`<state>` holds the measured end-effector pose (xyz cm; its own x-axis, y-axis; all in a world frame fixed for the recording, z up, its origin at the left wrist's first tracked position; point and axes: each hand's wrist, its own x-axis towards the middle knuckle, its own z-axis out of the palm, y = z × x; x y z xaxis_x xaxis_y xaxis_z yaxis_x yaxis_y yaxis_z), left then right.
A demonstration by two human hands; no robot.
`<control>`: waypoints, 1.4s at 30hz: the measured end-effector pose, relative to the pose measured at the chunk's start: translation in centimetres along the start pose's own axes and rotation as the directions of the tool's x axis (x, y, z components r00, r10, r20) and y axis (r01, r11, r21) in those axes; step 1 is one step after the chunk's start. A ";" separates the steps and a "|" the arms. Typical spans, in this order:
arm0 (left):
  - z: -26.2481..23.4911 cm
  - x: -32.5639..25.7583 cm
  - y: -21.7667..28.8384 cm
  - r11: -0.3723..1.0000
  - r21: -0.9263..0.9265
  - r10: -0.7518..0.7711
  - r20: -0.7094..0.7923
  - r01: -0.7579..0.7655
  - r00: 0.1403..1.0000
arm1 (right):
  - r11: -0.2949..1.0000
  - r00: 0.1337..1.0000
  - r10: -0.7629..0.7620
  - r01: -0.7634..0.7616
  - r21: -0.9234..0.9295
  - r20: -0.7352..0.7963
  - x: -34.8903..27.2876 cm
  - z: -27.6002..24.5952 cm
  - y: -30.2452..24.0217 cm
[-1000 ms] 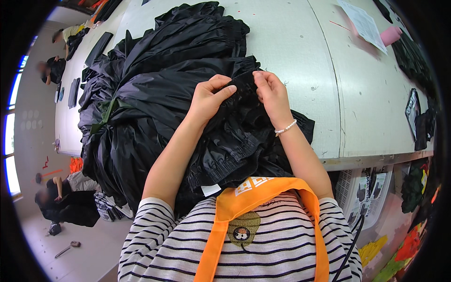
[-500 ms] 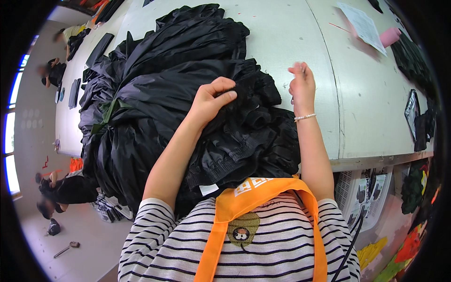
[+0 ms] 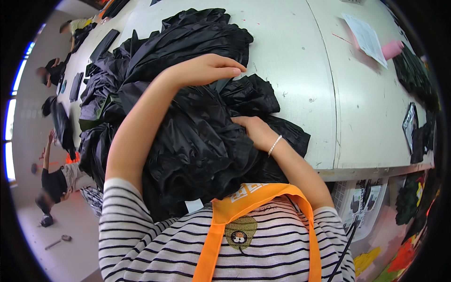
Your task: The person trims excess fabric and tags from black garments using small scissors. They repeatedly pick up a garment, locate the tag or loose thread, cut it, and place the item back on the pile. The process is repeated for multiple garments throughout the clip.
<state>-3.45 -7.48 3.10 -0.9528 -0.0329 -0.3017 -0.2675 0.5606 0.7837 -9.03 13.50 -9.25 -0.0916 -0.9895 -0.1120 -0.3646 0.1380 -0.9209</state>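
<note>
Black, crinkled fabric dominated the head view: a heaped pile of dark garments [image 3: 188, 113] lay across the pale tabletop [image 3: 300, 61], its near part bunched against the person's striped shirt and orange apron. The left hand [image 3: 206, 70] reached over the top of the heap, fingers [image 3: 230, 71] held out straight and together, flat and holding nothing, hovering at or just touching the cloth's upper fold. The right hand [image 3: 251, 129] was pressed into the fabric lower down, fingers sunk among the folds, so whether they clasped cloth could not be told. By the look of it, the step in hand was gathering or turning over the uppermost piece; the next move would call for a firm pinch on one layer alone, lest neighbouring pieces drag along. Farther off on the tabletop lay a sheet of paper [image 3: 366, 37] beside a pink object [image 3: 392, 48], well apart from the pile.
</note>
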 end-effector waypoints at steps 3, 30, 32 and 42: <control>5.5 2.9 -10.2 0.865 0.433 -0.279 0.001 0.251 0.960 | 0.992 0.995 -0.095 0.091 -0.090 -0.033 -0.7 0.5 0.5; 9.4 2.0 -8.1 0.880 0.474 -0.181 0.264 0.036 0.947 | 0.957 0.745 0.269 -0.276 0.085 -0.611 14.2 -6.1 6.1; 9.5 1.9 -8.3 0.887 0.456 -0.178 0.193 0.072 0.965 | 0.990 0.754 0.073 -0.136 -0.047 -0.653 10.6 -5.6 4.5; 4.5 0.7 -9.7 0.858 0.380 0.088 -0.772 0.346 0.630 | 0.947 0.818 -0.024 0.204 0.250 -0.575 1.4 -0.2 2.4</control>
<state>-0.86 -9.25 -7.15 -0.7342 -0.6102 0.2977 -0.5048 0.7838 0.3617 -10.22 12.43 -11.59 -0.5986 -0.7878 0.1451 -0.1319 -0.0818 -0.9879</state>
